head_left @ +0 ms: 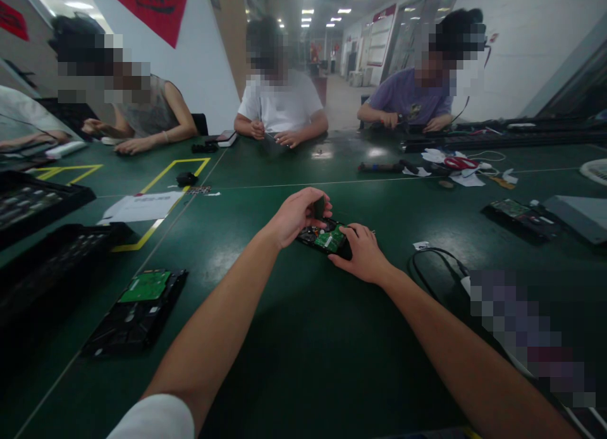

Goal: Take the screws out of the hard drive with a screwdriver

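In the head view a hard drive point(331, 238) with a green circuit board lies on the green table in front of me. My left hand point(298, 217) is bent over its left end, fingers curled and the thumb reaching down to the drive. What those fingers pinch, if anything, I cannot make out. From the right, my right hand point(363, 252) grips the drive's near right side, with fingers on the board and the thumb along the front edge. A second hard drive point(137, 309), also with a green board, rests apart to the left of my left forearm.
Black trays point(71, 255) of small parts stand at the left, near a paper sheet point(145, 206). At the right are another drive point(521, 217), a grey box point(581, 214) and a cable point(439, 252). Several co-workers sit across the table, near scraps and wires point(467, 167).
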Available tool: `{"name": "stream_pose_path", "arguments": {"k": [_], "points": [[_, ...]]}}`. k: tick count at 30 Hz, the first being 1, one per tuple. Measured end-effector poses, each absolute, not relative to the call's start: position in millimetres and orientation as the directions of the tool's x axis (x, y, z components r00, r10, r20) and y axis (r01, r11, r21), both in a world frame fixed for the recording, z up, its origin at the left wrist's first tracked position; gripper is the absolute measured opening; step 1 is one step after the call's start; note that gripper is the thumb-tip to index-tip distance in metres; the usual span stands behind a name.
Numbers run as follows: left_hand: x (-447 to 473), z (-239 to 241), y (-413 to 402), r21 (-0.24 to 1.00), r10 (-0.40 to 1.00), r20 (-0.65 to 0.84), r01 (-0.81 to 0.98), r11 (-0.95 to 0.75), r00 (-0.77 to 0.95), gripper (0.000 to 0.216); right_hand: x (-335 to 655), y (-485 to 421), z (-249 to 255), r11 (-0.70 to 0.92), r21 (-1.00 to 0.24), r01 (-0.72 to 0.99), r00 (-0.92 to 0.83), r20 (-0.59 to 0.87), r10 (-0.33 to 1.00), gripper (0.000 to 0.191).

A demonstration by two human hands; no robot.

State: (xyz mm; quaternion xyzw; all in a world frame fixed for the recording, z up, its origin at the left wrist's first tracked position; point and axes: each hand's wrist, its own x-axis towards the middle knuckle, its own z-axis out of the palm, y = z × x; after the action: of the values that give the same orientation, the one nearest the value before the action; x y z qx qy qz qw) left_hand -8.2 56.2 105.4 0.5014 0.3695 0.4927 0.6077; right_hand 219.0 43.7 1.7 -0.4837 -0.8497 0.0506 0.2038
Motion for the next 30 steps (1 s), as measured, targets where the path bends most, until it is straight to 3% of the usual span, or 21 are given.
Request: {"name": "stream_pose_path", "arguments": {"k": [5, 13, 23, 30], "points": [[-13.9, 110.4, 56.3, 0.985, 0.972, 0.069, -0.168, -0.031, 0.226, 0.029, 219.6, 44.1, 2.0, 0.519, -0.278, 0.808, -0.447, 0.284, 0.848, 0.076], [-8.5, 105.4, 58.7, 0.959, 0.980, 0.125, -0.272, -0.079, 0.156, 0.024, 219.3, 45.3, -0.6, 0.537, -0.266, 0.801, -0.458, 0.305, 0.835, 0.077], [-9.0, 102.4, 58.4, 0.974, 0.971, 0.228, -0.010, -0.228, 0.065, 0.037, 219.8, 45.2, 0.7, 0.531, -0.276, 0.801, -0.458, 0.288, 0.841, 0.079], [-7.0, 108.1, 52.9, 0.982, 0.971, 0.158, -0.133, -0.135, 0.181, 0.032, 220.4, 45.8, -2.2, 0.529, -0.275, 0.803, -0.454, 0.292, 0.842, 0.079]]}}
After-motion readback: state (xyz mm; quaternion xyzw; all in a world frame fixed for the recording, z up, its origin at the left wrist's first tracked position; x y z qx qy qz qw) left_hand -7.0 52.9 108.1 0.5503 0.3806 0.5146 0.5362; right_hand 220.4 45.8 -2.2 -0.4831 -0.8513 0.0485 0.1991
